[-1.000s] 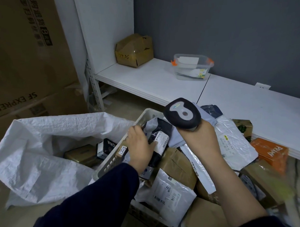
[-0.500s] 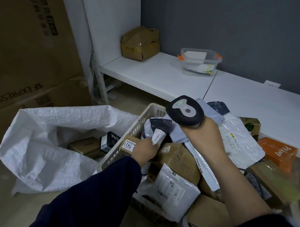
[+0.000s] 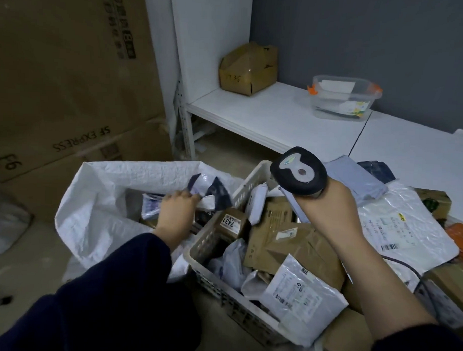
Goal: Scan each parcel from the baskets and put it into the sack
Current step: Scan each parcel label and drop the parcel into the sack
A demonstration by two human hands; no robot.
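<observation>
Midway through the job, the left hand (image 3: 175,211) reaches over the open mouth of the white woven sack (image 3: 92,210), its fingers (image 3: 191,197) pinching the edge of a white-and-dark poly-bag parcel (image 3: 207,193) that hangs above the sack opening, just beside the basket rim. Inside the sack, a few dark and brown packages (image 3: 150,204) are partly visible, which suggests that some parcels are already deposited; their number cannot be told. The right hand (image 3: 329,205) is raised above the basket, fingers wrapped closed around the grip of a handheld scanner (image 3: 298,175), whose head points away from the camera. The white plastic basket (image 3: 211,274) remains heaped: a small brown box labelled 7431 (image 3: 230,224), a crumpled brown package (image 3: 298,246), and a white labelled mailer (image 3: 299,293) near the front wall. More mailers and boxes (image 3: 407,228) lie piled to the right, against the low white shelf (image 3: 279,119). Judged from this heap, most of the scanning and sacking is left to do.
</observation>
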